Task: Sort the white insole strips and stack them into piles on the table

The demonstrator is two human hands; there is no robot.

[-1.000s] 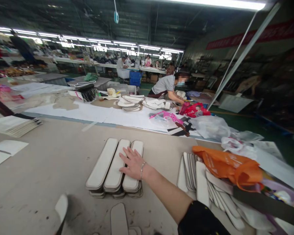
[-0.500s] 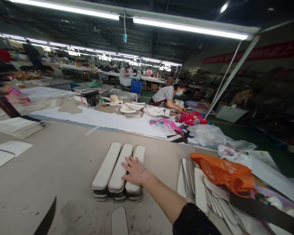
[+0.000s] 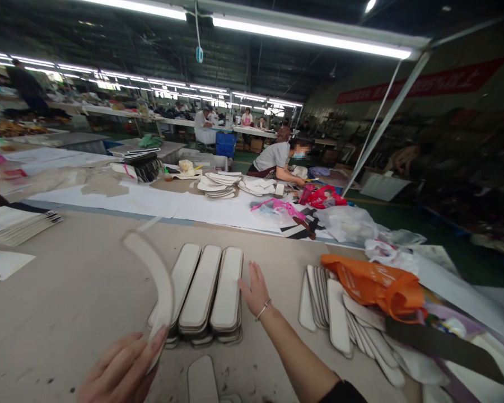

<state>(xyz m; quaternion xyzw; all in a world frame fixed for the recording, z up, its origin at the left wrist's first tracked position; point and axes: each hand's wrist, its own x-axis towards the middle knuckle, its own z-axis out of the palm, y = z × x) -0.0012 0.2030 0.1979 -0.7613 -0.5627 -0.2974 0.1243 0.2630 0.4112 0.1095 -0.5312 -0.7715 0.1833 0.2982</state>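
My left hand (image 3: 124,364), low in the view, pinches the near end of a long white strip with rounded ends (image 3: 162,280). The strip bows upward and is slightly blurred. Behind it are three stacks of similar strips side by side: a left stack (image 3: 187,271), a middle stack (image 3: 202,288) and a right stack (image 3: 228,288). To the right of these, my right hand (image 3: 256,291) is open with fingers stretched forward, its thumb at the right stack's edge. A bracelet circles that wrist. Closer to me lies a single strip end (image 3: 202,380), partly cut off by the frame.
More strips (image 3: 340,319) lie fanned at the right beside an orange bag (image 3: 378,285). White sheets (image 3: 21,224) are piled at the left. Across the table a person (image 3: 277,159) bends over a work surface near plastic bags (image 3: 346,224).
My left hand has come into view with a bent strip in it. My right hand has moved off the stack tops to their right side. The view has shifted a little.
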